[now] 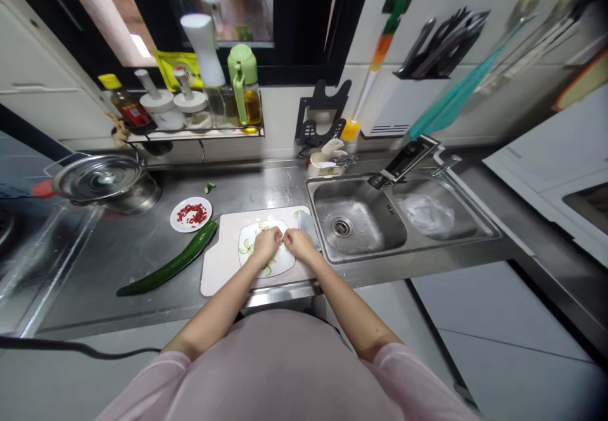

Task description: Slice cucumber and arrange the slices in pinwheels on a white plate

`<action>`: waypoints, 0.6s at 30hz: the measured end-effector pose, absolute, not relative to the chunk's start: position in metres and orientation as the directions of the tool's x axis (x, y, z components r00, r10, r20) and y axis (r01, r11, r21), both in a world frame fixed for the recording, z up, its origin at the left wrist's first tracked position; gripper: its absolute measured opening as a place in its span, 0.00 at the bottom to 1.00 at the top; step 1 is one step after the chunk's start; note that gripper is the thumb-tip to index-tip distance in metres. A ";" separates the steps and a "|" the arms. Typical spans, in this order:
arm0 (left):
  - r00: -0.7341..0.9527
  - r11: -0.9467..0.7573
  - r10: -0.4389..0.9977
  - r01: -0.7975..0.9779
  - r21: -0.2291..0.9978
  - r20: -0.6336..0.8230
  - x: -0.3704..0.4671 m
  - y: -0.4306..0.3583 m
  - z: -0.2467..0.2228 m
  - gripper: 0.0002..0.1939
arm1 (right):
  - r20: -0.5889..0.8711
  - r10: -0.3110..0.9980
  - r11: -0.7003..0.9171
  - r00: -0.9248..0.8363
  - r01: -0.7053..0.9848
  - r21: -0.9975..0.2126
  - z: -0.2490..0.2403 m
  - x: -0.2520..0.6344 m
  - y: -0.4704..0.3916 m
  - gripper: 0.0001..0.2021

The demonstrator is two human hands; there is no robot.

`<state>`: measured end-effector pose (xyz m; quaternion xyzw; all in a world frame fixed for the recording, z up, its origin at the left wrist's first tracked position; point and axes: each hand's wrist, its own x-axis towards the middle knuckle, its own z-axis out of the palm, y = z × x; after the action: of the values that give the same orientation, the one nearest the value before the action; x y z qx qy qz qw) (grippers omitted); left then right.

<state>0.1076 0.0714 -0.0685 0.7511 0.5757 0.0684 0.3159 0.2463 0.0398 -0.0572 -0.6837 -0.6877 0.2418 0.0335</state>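
Both hands meet over a white squarish plate (286, 263), which has thin green cucumber slices (246, 247) laid around it. My left hand (266, 245) is closed, its fingertips pinched near the plate's middle. Close against it, my right hand (299, 244) is pinched as well. Something small and pale shows between the fingertips, too small to name. Under the plate lies a pale cutting board (221, 263). A broad knife blade (308, 225) rests at the board's right side, partly behind my right hand. To the left is a long whole cucumber (171, 267).
A small white plate (174, 223) holds chopped red pieces. Farther left stands a lidded steel pot (135, 196). Right of the board is a double sink (354, 247) with a black faucet (399, 163). Seasoning jars and an oil bottle (244, 88) line the shelf (209, 133) behind.
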 end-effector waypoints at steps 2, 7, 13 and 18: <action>0.330 -0.145 0.907 0.827 0.544 -0.260 0.108 0.072 -0.070 0.07 | -0.294 0.954 -0.052 -0.064 0.927 -0.371 -0.057 0.246 0.040 0.12; 0.335 -0.152 0.904 0.834 0.531 -0.267 0.109 0.072 -0.069 0.07 | -0.296 0.953 -0.047 -0.064 0.935 -0.352 -0.057 0.245 0.040 0.12; 0.335 -0.162 0.904 0.844 0.512 -0.266 0.110 0.072 -0.065 0.07 | -0.305 0.952 -0.069 -0.041 0.937 -0.342 -0.056 0.243 0.041 0.11; 0.327 -0.151 0.902 0.851 0.503 -0.282 0.111 0.073 -0.065 0.07 | -0.272 0.962 -0.089 -0.014 0.927 -0.365 -0.055 0.246 0.038 0.09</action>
<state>0.1112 0.0733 -0.0652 0.7574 0.5786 0.0424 0.2996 0.2465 0.0375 -0.0547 -0.7011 -0.6736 0.2308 0.0384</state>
